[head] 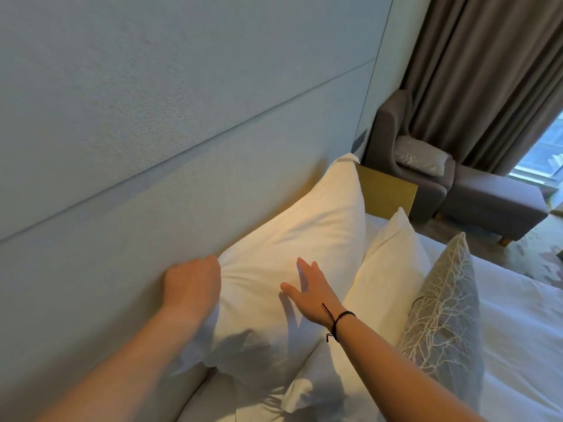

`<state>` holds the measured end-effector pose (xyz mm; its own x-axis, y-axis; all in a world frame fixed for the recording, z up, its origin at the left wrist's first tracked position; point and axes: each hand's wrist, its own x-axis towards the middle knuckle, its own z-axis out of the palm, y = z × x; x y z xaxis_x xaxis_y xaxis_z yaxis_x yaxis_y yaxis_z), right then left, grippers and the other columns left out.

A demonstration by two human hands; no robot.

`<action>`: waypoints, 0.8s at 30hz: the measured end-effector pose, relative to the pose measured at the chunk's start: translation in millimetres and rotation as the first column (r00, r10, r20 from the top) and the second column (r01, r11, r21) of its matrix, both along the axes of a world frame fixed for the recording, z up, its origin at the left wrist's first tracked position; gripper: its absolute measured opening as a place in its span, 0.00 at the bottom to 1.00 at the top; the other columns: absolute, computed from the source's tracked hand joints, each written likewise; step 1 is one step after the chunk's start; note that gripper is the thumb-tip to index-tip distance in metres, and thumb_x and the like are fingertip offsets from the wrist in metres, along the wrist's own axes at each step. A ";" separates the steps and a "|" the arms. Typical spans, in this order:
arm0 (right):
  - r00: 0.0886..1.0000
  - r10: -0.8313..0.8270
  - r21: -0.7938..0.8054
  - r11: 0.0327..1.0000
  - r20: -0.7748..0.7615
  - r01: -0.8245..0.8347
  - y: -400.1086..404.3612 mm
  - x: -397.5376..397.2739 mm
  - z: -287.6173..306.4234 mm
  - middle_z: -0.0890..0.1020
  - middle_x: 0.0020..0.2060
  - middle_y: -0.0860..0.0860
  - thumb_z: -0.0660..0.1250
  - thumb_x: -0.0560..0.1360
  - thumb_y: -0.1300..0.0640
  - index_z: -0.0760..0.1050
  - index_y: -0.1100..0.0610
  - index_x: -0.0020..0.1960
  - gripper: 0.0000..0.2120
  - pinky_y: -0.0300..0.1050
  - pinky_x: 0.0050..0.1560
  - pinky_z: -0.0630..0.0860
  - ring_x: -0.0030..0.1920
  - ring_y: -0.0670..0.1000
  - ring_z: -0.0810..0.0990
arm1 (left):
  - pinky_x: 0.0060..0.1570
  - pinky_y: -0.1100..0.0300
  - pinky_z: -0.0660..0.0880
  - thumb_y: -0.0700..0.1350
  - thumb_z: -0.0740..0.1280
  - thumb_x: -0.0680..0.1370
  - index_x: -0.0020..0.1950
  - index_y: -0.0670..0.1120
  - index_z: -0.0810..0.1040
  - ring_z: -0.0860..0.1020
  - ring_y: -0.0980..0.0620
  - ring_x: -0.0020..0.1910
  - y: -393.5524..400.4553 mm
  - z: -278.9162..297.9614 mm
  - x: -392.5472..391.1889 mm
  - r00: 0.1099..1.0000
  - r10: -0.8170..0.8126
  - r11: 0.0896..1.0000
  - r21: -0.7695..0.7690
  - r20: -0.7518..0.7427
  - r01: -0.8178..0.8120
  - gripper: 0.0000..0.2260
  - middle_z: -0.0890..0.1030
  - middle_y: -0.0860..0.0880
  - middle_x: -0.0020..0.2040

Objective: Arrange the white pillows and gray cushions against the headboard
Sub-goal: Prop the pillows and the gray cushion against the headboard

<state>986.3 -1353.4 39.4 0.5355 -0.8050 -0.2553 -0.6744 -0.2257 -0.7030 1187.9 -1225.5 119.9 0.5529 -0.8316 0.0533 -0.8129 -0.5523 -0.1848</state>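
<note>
A large white pillow (289, 254) is standing on edge along the head edge of the bed (524, 324), leaning back against the pale padded headboard (152, 147). The left hand (193, 284) is closing in a fist on the pillow's near upper corner, bunching the fabric there right against the headboard. The right hand (310, 292), with a black cord bracelet (338, 321) at its wrist, is lying open with fingers spread, flat on or just over the pillow's front face; whether it is pressing cannot be told. A second white pillow (387, 269) is standing just in front of the first, overlapping its lower side, and a gray cushion (447, 306) with a white branch pattern is leaning against that second pillow, farther from the headboard. More white bedding is lying rumpled at the near edge below the arms. Past the bed's far corner a gray armchair (408, 159) with a footstool (493, 205) is sitting beside a brown curtain (487, 71).
</note>
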 end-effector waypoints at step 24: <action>0.796 -0.517 0.247 0.854 0.314 0.457 -141.8 -39.0 -20.4 0.56 0.78 0.46 0.62 0.76 0.36 0.52 0.45 0.78 0.36 0.48 0.75 0.57 0.77 0.46 0.54 | 0.61 0.58 0.70 0.46 0.68 0.78 0.66 0.39 0.74 0.75 0.43 0.64 -338.4 -37.0 -40.0 0.628 -0.138 0.987 -0.159 -0.766 0.022 0.19 0.77 0.42 0.65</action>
<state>947.3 -1495.3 19.0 0.1593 -0.9511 -0.2647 -0.3619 0.1932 -0.9120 1147.9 -1563.9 82.8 0.3703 -0.8925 -0.2576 -0.6667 -0.4484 0.5953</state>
